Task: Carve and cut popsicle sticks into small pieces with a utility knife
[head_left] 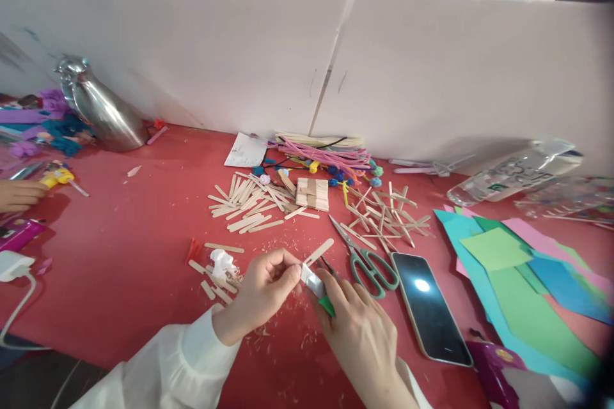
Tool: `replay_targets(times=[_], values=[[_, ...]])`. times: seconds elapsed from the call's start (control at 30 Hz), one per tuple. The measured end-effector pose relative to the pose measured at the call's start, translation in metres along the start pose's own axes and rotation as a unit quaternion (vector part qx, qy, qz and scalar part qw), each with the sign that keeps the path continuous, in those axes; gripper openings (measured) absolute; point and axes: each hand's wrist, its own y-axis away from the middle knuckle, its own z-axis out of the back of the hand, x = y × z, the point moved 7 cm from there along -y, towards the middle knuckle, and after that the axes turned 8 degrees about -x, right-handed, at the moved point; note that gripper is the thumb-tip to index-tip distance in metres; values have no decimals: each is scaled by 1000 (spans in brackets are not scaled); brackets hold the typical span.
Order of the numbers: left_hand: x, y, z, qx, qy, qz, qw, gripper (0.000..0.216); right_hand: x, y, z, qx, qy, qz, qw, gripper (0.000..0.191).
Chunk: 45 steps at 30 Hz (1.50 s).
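Note:
My left hand (pixel 261 291) is closed in a pinch, holding a wooden craft stick (pixel 320 251) that points up and to the right. In my right hand (pixel 357 326) is a green utility knife (pixel 327 304), its metal end (pixel 313 281) lying against or very near the stick by my left fingertips. Exactly where the blade touches is hidden by the fingers. Wood shavings (pixel 302 340) are scattered on the red table (pixel 144 243) below. Cut stick pieces (pixel 222 294) and a crumpled white tissue (pixel 223 263) lie left of my left hand. Grey-green scissors (pixel 367 262) rest beyond my right hand.
Loose craft sticks (pixel 247 201), a stick bundle (pixel 313 194) and pink pipe cleaners (pixel 326 154) lie farther back. A phone (pixel 432 307), coloured paper (pixel 522 281) and a plastic bottle (pixel 513 172) are rightward. Leftward are a steel jug (pixel 103 105) and another person's hand (pixel 20 195).

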Motion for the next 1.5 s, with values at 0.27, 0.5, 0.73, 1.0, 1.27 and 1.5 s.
replay_targets(times=[0.27, 0.5, 0.73, 1.0, 1.27, 1.5], values=[[-1, 0, 4, -30, -54, -25, 998, 27, -3, -1, -2, 1, 15, -12, 1000, 32], [0, -1, 5, -38, -39, -28, 998, 26, 2, -1, -1, -9, 0, -1, 1000, 32], [1, 2, 4, -32, -57, -29, 997, 26, -5, 0, -5, -5, 9, -20, 1000, 33], [4, 1, 4, -42, -72, -43, 996, 26, -3, 1, -8, 2, -11, -7, 1000, 34], [4, -2, 2, -14, -43, -38, 998, 22, -41, 0, -22, 27, -241, -255, 936, 39], [6, -1, -10, 46, -56, -4, 997, 25, -59, 8, -31, 35, -431, -428, 794, 36]])
